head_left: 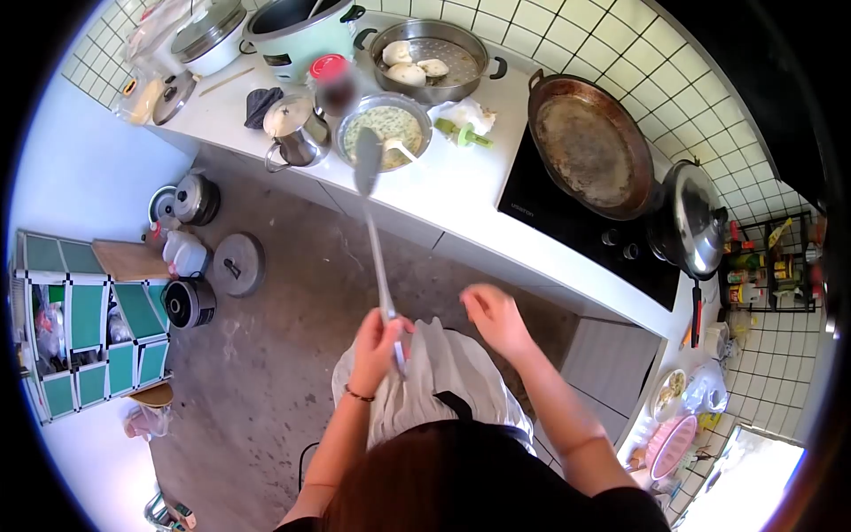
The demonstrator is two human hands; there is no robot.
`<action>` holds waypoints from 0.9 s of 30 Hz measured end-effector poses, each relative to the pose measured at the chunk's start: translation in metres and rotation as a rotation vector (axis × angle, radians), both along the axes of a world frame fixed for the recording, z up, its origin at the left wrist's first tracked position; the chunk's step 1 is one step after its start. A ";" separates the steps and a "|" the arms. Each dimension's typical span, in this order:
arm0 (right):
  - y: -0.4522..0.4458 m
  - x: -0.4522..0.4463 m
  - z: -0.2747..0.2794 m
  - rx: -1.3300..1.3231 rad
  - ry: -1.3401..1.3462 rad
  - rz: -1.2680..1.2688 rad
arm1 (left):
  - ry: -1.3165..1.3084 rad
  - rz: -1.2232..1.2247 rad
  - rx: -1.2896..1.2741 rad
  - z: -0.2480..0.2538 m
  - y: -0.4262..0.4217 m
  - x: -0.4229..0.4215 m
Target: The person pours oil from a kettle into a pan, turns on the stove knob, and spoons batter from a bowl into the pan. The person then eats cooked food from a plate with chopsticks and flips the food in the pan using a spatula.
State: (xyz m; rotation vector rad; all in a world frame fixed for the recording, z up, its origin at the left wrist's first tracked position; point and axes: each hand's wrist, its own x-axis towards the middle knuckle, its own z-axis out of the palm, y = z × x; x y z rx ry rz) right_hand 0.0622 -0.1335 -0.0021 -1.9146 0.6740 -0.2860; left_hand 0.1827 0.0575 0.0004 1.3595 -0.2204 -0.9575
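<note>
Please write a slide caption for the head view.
Left hand grips a long spatula before the counter, right hand empty.

A single head-worn camera looks forward and steeply down past the wearer's hair (381,479), from above the left hand (376,344) and right hand (496,319), which sit below mid-frame. Its wide, round-edged view reaches the worktop (461,188) ahead of the hands and the floor (284,372) to their left; toward the dark rim, shapes seem bent, probably by the lens.
</note>
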 end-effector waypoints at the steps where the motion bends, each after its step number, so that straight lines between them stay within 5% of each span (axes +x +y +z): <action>1: -0.011 0.019 0.004 -0.093 0.037 -0.001 | -0.057 0.053 0.017 0.004 0.010 0.009; 9: -0.072 0.184 -0.044 -0.568 0.265 -0.009 | -0.240 0.220 0.139 0.038 0.061 0.102; 12: -0.065 0.220 -0.038 -0.430 0.388 -0.062 | -0.261 0.193 0.185 0.046 0.065 0.156; 19: -0.040 0.220 -0.011 -0.529 0.125 -0.323 | -0.180 -0.053 0.121 0.019 0.013 0.248; 24: -0.009 0.223 0.003 -0.127 0.074 -0.151 | 0.084 -0.136 -0.077 0.028 -0.029 0.258; 27: 0.012 0.265 -0.008 0.200 -0.029 0.036 | 0.027 -0.063 -0.146 0.042 -0.029 0.260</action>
